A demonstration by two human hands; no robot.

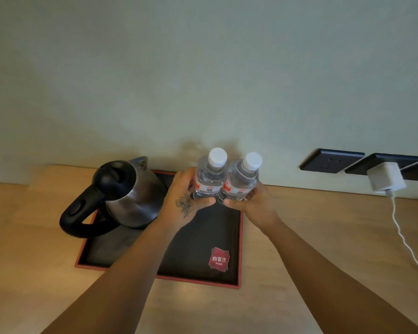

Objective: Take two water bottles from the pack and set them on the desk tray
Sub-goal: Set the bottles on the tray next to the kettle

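Two clear water bottles with white caps and red-and-white labels stand side by side over the far right corner of the black desk tray (198, 239), which has a red rim. My left hand (182, 203) grips the left bottle (209, 175) low on its body. My right hand (253, 204) grips the right bottle (243, 180) the same way. The bottles touch each other. Their bases are hidden behind my fingers, so I cannot tell whether they rest on the tray. The pack is not in view.
A steel kettle (126, 194) with a black handle stands on the tray's left half. A red logo patch (219, 258) marks the tray's near right. On the wall at right are black sockets (331, 161), a white charger (385, 180) and its cable (405, 244).
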